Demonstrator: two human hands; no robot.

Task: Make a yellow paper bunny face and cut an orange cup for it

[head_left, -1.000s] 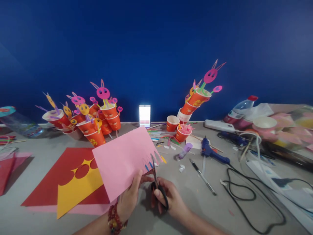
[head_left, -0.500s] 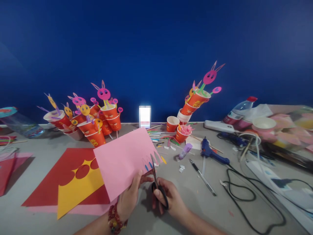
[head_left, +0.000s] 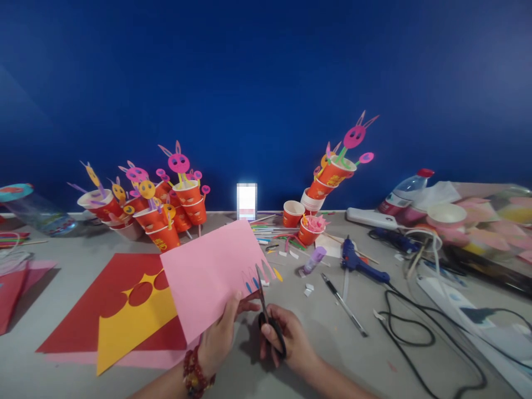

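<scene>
Plainly, two bare hands at work over a grey table [head_left: 233, 382]; directions taken from the middle of the pink sheet [head_left: 208, 271]. Sheet is held tilted in front of the person, over the table, its right edge ragged with narrow pointed cuts and marked with small blue shapes [head_left: 251, 285].

Left hand [head_left: 220, 338], at 6 o'clock: thumb pressed on the sheet's near edge, other fingers behind it, pinching the paper. Red beaded bracelet [head_left: 194, 374] on that wrist.

Right hand [head_left: 291, 338], at 4 o'clock: fingers curled through the black handles of the scissors [head_left: 266, 310], blades pointing up at the cut edge (how far apart the blades stand, cannot tell).

Around: yellow sheet [head_left: 133, 321] with round cut-outs at 8 o'clock, lying on a red sheet [head_left: 75, 318]. Decorated orange cups [head_left: 189, 202] at 11. Leaning cup stack [head_left: 318, 187] at 2. Purple glue stick [head_left: 313, 259] at 3, blue glue gun [head_left: 361, 266] beyond it. Pen [head_left: 344, 305] between 3 and 4.
</scene>
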